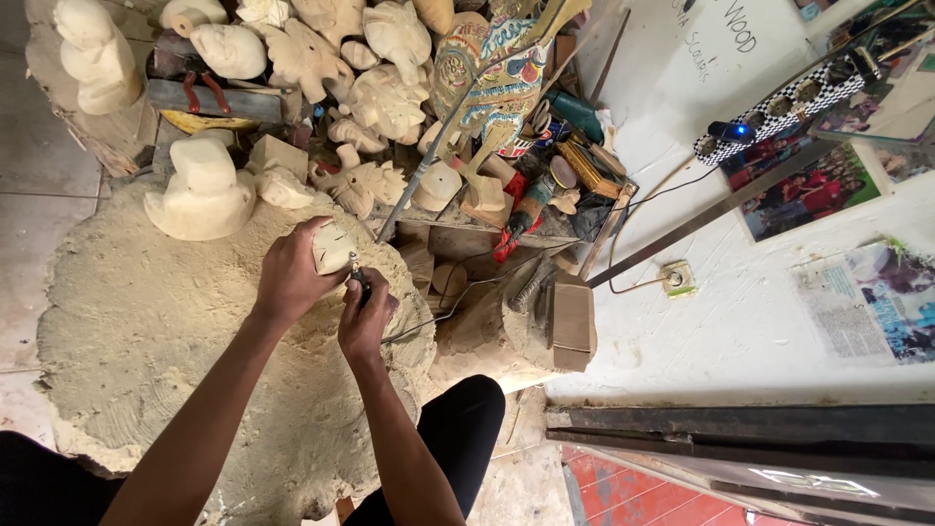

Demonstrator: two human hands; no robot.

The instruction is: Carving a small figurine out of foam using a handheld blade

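Both hands worked near the far edge of a rough wooden stump (146, 321). The left hand (290, 278) gripped a small pale carving (334, 247), its long axis running roughly away from the person. The right hand (363, 319) clenched a dark rotary tool (357, 278), tip pointing up against the carving's near end. Unfinished carved figures (375, 97) crowded beyond the stump.

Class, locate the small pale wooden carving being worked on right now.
In the head view, left of centre: the wooden carving sits in the left hand, over the sawdust-covered stump, beside the right hand.
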